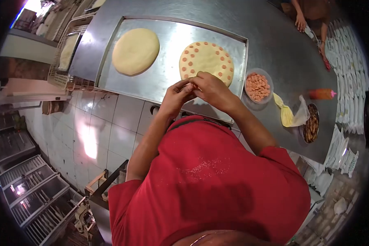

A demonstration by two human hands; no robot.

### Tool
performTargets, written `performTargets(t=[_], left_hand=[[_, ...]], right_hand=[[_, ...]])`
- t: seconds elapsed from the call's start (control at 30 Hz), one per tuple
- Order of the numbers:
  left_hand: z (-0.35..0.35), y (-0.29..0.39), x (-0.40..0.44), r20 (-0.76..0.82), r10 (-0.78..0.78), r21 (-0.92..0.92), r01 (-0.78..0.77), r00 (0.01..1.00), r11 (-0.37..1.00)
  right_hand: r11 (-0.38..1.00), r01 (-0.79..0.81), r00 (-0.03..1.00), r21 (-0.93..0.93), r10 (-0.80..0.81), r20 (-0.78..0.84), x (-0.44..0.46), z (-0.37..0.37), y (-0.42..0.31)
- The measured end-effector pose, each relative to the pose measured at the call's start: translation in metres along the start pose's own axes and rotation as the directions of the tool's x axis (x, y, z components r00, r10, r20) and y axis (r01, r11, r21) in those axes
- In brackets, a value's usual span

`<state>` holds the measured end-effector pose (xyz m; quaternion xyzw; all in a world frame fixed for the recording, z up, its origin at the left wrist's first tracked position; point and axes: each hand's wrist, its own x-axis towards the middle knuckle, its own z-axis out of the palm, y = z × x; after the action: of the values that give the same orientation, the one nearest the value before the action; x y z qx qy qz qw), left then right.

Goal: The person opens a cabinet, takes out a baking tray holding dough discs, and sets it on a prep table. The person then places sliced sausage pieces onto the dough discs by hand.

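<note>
A metal baking tray (164,80) holds two flat rounds of dough. The plain dough round (135,51) lies at the left. At the right, the topped dough round (209,58) carries small pinkish-orange sausage-like slices around much of its edge. My left hand (176,97) and my right hand (213,91) meet over the tray's near side, at the front edge of the topped round. Both have their fingers pinched together and touching; whatever is between them is hidden. Right of the tray stands a clear plastic bowl (271,91) full of the same slices (257,86).
On the metal table (274,45) lie a piping bag with yellow filling (286,115), an orange sauce bottle (322,94) and an oval dish of brown pieces (311,125). Another person's hands (301,22) work at the far right. Stacked white packets (350,82) line the right side.
</note>
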<state>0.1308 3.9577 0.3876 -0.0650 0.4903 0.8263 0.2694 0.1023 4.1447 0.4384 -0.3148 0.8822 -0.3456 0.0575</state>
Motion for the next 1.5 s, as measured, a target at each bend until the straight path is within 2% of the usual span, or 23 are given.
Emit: performTargets(t=[0.07,0.1,0.17,0.2,0.3,0.47,0.57,0.63,0.77,0.9,1.03,1.13,1.17,1.23,1.3,1.33,1.4,1.5], left_hand=[[-0.014,-0.013,0.001,-0.071,0.011,-0.062,-0.016,0.997,0.998],[-0.017,-0.013,-0.001,-0.078,0.008,-0.066,-0.013,0.997,0.998],[-0.02,-0.015,-0.005,-0.093,0.01,-0.229,-0.031,0.996,0.973],[-0.021,-0.015,-0.006,-0.1,0.011,-0.308,-0.042,0.995,0.95],[-0.022,-0.016,-0.007,-0.139,-0.019,-0.376,-0.035,0.99,0.926],[-0.026,-0.016,-0.004,-0.186,-0.067,-0.451,-0.025,0.98,0.892],[-0.033,-0.014,-0.003,-0.181,-0.058,-0.455,-0.032,0.982,0.89],[-0.038,-0.014,-0.006,-0.181,-0.058,-0.456,-0.032,0.982,0.889],[-0.045,-0.013,-0.004,-0.169,-0.045,-0.447,-0.036,0.985,0.894],[-0.05,-0.012,-0.002,-0.192,-0.048,-0.449,-0.044,0.98,0.893],[-0.05,-0.007,0.0,-0.213,-0.048,-0.457,-0.055,0.976,0.888],[-0.048,-0.004,0.003,-0.214,-0.06,-0.461,-0.046,0.975,0.886],[-0.048,-0.003,0.004,-0.221,-0.059,-0.461,-0.051,0.973,0.886],[-0.046,-0.002,0.006,-0.233,-0.052,-0.457,-0.062,0.971,0.887],[-0.047,-0.004,0.009,-0.23,-0.056,-0.454,-0.057,0.972,0.889],[-0.049,-0.009,0.013,-0.21,-0.038,-0.475,-0.068,0.977,0.877],[-0.05,-0.014,0.018,-0.172,0.001,-0.516,-0.091,0.985,0.852],[-0.043,-0.012,0.018,-0.17,-0.012,-0.506,-0.077,0.985,0.859]], right_hand=[[0.999,-0.005,1.0,0.043,0.005,0.005,0.005,0.006,-0.004],[0.991,-0.026,0.999,0.128,0.022,0.027,0.006,0.006,-0.006],[0.955,-0.074,0.996,0.286,0.055,0.077,0.007,0.004,-0.007],[0.955,-0.077,0.995,0.285,0.055,0.085,0.008,0.006,-0.007],[0.88,-0.201,0.98,0.43,0.188,0.072,0.01,0.012,0.0],[0.861,-0.163,0.982,0.481,0.191,-0.009,0.012,0.017,0.022],[0.848,-0.259,0.921,0.463,0.362,-0.147,0.023,0.01,0.067],[0.806,-0.364,0.839,0.467,0.501,-0.21,0.039,-0.005,0.092],[0.77,-0.477,0.782,0.424,0.592,-0.194,0.07,-0.013,0.154],[0.744,-0.521,0.785,0.417,0.61,-0.108,0.089,-0.015,0.164],[0.777,-0.54,0.8,0.322,0.594,-0.091,0.094,-0.006,0.173],[0.865,-0.494,0.827,0.085,0.498,-0.262,0.093,-0.006,0.159],[0.867,-0.49,0.83,0.086,0.495,-0.257,0.091,-0.004,0.149],[0.916,-0.302,0.92,0.266,0.353,-0.169,0.081,0.0,0.098],[0.872,-0.159,0.986,0.462,0.161,0.034,0.065,0.014,0.054],[0.873,-0.161,0.986,0.459,0.166,0.031,0.059,0.02,0.042],[0.969,0.031,0.996,0.245,-0.008,-0.093,0.052,0.027,0.028],[0.97,-0.003,0.997,0.245,0.022,-0.076,0.047,0.024,0.019]])
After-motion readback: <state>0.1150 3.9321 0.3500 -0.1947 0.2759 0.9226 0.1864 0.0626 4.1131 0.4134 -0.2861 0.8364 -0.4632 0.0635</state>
